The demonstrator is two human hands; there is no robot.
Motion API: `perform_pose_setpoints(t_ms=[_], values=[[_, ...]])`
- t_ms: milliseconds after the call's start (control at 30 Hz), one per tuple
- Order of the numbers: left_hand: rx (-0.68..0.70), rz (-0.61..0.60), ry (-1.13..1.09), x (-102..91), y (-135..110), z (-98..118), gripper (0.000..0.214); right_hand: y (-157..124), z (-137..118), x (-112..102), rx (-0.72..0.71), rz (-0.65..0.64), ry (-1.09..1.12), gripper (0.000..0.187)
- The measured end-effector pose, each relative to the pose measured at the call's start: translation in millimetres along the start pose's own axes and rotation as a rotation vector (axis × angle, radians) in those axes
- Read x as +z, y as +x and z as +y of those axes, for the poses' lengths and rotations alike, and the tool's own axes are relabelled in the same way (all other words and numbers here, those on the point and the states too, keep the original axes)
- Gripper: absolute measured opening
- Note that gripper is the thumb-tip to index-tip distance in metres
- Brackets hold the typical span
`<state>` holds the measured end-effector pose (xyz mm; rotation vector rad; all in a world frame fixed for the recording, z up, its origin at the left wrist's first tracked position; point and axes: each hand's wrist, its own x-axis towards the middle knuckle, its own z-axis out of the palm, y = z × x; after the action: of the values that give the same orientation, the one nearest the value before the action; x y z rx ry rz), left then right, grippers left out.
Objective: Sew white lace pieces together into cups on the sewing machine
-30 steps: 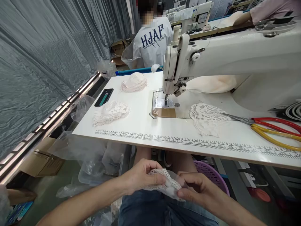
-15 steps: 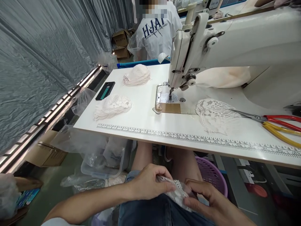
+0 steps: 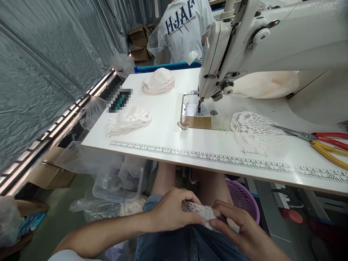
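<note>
Over my lap, a white lace piece (image 3: 202,211) is stretched between my two hands. My left hand (image 3: 176,210) pinches its left end between thumb and fingers. My right hand (image 3: 235,223) grips the other end, its thumb and fingertips close to the left thumb. Parts of the lace are hidden inside both hands. Above them on the table lies another lace piece (image 3: 252,130), and the tips of the red and yellow handled scissors (image 3: 307,136) rest on it. A stack of lace (image 3: 130,121) lies on the table's left part.
A white sewing machine (image 3: 231,54) stands on the white table (image 3: 163,139), which has a printed ruler along its front edge. Pale fabric cups (image 3: 160,81) lie at the back left, near a blurred phone (image 3: 119,100). Below are a purple basket (image 3: 243,197) and a clear bin (image 3: 119,197). A person (image 3: 185,32) sits beyond.
My hands have drawn slightly closer together, and the lace between them is more bunched. The camera view has shifted a little. Objects on the table have not moved.
</note>
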<state>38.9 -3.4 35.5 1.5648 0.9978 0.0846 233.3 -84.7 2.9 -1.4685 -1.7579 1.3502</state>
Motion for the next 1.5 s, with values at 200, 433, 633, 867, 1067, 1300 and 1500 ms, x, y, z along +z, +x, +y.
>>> perform_pose_setpoints(t_ms=[200,433,633,867,1067,1300,1500], values=[[0.062,0.09,-0.02,1.3,2.8,-2.4,0.025,-0.2,1.5,2.0,-0.09,0.098,-0.104,0.022],[-0.029,0.074,-0.284,-0.5,6.9,-0.6,0.018,7.6,0.7,-1.2,0.026,0.003,0.061,0.029],[-0.024,0.024,-0.453,-14.9,9.3,2.1,0.026,17.6,-11.4,-10.1,0.088,-0.121,0.254,0.029],[-0.023,0.052,-0.493,-34.8,12.1,13.0,0.029,29.7,-27.6,-26.9,0.033,-0.169,0.288,0.025],[-0.092,0.053,-0.547,-40.6,15.6,18.9,0.03,32.6,-28.9,-34.8,0.04,-0.211,0.359,0.018],[-0.084,0.088,-0.513,-35.4,12.5,17.4,0.028,34.9,-24.7,-25.6,0.076,-0.137,0.409,0.025],[0.133,0.063,-0.169,-99.0,20.5,68.0,0.023,70.8,-59.2,-32.2,-0.031,-0.059,0.326,0.035]])
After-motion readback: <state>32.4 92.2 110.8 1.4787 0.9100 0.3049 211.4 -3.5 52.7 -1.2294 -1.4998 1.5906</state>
